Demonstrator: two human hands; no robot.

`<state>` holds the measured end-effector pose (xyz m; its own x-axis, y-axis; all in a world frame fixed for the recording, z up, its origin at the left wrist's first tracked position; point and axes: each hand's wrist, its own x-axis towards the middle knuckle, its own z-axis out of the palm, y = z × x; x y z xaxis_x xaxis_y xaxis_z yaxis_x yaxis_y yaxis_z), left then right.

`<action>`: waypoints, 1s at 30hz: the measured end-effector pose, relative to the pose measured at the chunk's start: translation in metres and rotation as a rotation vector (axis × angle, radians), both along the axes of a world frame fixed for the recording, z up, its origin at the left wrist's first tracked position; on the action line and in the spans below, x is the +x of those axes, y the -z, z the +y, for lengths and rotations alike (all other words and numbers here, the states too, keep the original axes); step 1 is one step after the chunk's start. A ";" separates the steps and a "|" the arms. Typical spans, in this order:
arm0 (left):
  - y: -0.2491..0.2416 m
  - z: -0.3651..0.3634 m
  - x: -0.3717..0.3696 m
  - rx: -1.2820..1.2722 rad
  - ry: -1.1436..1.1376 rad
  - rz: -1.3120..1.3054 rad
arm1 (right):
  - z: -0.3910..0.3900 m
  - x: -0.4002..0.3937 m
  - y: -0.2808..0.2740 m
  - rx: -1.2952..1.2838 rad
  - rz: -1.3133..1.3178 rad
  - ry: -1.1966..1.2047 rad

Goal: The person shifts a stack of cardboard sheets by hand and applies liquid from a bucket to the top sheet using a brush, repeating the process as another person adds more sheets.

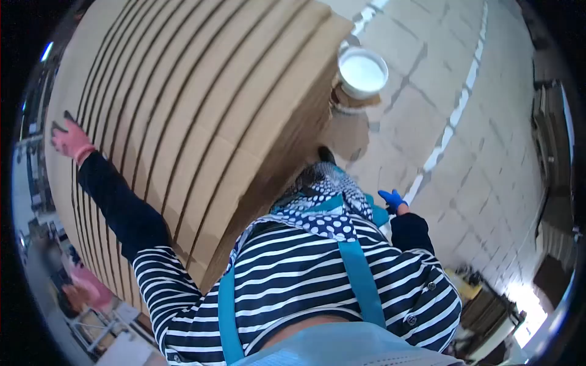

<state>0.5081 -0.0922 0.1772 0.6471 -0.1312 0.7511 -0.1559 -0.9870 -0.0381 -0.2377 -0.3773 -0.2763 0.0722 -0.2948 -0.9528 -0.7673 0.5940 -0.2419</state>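
Note:
A large stack of brown cardboard sheets (201, 97), with dark gaps between the layers, fills the left and middle of the view. My left hand (72, 140), in a pink glove with dark fingertips, lies against the stack's far left part with its fingers apart. My right hand (394, 200), in a blue glove, hangs low at my right side over the floor. Its fingers are stretched out and nothing shows in them. A white round container (363, 72) with white contents stands beside the stack's right edge, on a brown support.
The grey floor (427, 79) has dark patches and a worn white line (448, 131). More cardboard piles (549, 140) stand at the far right, and others (488, 323) lie behind me on the right. At lower left, a blurred person (67, 293) is near a metal frame (91, 332).

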 end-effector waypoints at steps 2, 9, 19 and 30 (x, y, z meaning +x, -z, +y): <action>-0.015 -0.054 -0.049 -0.171 0.612 -0.116 | 0.017 0.008 -0.008 -0.037 0.012 -0.084; 0.068 -0.113 -0.104 0.362 0.732 0.198 | -0.025 0.097 0.081 -0.542 -0.180 -0.350; 0.061 -0.128 -0.127 0.233 0.763 0.418 | -0.135 0.247 0.168 -0.351 -0.217 0.472; 0.067 -0.152 -0.133 0.265 0.670 0.492 | -0.180 0.285 0.360 0.387 -0.832 1.395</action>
<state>0.3749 -0.2445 0.1107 0.6138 -0.7314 0.2972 -0.7598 -0.6495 -0.0290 0.0477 -0.5572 -0.6368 0.4646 -0.3361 -0.8192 0.6202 0.7838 0.0301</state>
